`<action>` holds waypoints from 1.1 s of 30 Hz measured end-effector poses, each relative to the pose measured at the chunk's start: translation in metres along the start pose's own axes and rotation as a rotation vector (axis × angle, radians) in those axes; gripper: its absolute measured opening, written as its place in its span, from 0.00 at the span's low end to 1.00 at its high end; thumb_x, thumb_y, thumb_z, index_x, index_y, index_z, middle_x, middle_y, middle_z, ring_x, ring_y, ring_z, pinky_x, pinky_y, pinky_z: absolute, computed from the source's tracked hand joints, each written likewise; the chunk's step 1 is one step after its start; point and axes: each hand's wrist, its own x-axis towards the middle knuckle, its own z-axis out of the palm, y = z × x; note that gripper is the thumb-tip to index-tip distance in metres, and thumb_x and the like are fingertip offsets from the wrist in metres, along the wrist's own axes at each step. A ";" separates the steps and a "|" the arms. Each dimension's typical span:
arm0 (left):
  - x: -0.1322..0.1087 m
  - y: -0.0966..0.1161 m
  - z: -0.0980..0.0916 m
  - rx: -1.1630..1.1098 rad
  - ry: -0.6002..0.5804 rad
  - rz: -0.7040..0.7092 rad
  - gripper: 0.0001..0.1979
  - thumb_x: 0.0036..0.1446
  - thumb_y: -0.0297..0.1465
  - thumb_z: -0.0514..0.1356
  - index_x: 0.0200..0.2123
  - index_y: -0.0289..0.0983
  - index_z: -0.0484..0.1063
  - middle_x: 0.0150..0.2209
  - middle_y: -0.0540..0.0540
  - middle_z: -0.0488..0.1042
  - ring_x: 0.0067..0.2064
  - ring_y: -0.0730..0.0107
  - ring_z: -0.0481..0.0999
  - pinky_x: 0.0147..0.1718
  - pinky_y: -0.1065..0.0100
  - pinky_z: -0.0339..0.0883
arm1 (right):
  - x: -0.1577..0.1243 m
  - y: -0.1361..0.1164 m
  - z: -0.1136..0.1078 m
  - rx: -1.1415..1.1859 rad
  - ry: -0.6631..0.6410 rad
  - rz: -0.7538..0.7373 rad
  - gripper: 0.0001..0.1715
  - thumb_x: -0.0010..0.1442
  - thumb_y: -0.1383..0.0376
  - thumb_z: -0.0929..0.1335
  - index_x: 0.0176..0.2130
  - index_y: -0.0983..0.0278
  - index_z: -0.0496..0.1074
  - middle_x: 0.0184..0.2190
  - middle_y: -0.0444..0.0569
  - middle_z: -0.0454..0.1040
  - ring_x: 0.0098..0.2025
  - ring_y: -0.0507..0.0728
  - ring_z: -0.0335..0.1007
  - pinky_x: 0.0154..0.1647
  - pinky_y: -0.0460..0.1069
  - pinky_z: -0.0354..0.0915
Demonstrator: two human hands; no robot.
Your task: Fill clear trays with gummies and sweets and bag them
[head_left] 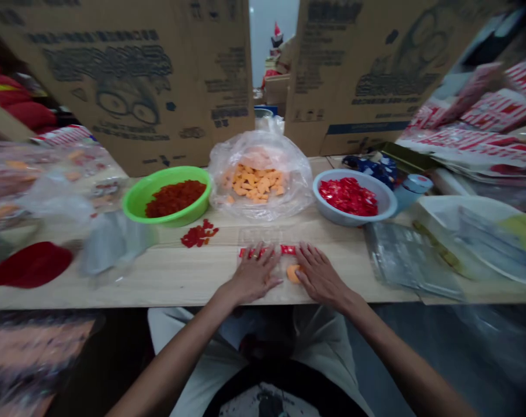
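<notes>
My left hand (254,272) lies flat, fingers stretched forward, on a clear plastic sheet or bag (258,234) on the table. My right hand (321,275) rests beside it, fingers spread, thumb touching a small orange piece (293,273). A small red packet (288,249) shows between the two hands, and more red peeks out around my left fingertips. Neither hand grips anything. Whether the plastic is a bag or a tray, I cannot tell. Left of my hands lies a small heap of dark red pieces (198,234).
Behind stand a green bowl (135,202) of red-brown pieces, a clear bag (215,197) of orange pieces and a blue-grey bowl (354,219) of red packets. Clear plastic bags (402,255) and a white basin (437,202) lie right. Cardboard boxes (180,87) wall the back.
</notes>
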 end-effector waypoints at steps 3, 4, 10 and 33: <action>-0.013 0.014 0.006 -0.039 0.025 -0.020 0.36 0.66 0.52 0.46 0.72 0.45 0.42 0.73 0.43 0.42 0.72 0.43 0.35 0.66 0.39 0.36 | -0.012 -0.005 0.019 -0.021 0.117 -0.040 0.33 0.69 0.58 0.57 0.68 0.69 0.55 0.69 0.62 0.53 0.70 0.67 0.47 0.67 0.64 0.51; -0.017 0.017 0.007 -0.055 0.031 -0.019 0.37 0.65 0.53 0.46 0.72 0.45 0.41 0.73 0.43 0.41 0.72 0.43 0.34 0.66 0.39 0.37 | -0.014 -0.005 0.023 -0.021 0.146 -0.055 0.34 0.69 0.58 0.57 0.69 0.67 0.54 0.69 0.61 0.53 0.70 0.67 0.47 0.66 0.64 0.52; -0.020 -0.030 -0.038 -0.062 0.247 -0.140 0.31 0.67 0.46 0.49 0.70 0.42 0.51 0.71 0.40 0.49 0.72 0.50 0.46 0.67 0.43 0.43 | -0.020 0.008 0.034 -0.003 0.272 -0.008 0.38 0.68 0.59 0.56 0.72 0.51 0.39 0.71 0.55 0.49 0.70 0.69 0.47 0.61 0.68 0.55; 0.016 -0.296 -0.137 -0.183 0.090 -0.733 0.27 0.46 0.29 0.64 0.53 0.36 0.73 0.52 0.37 0.76 0.52 0.50 0.75 0.51 0.62 0.66 | -0.044 0.031 0.041 0.268 0.386 0.340 0.25 0.68 0.56 0.56 0.58 0.61 0.67 0.60 0.56 0.67 0.60 0.67 0.63 0.59 0.64 0.58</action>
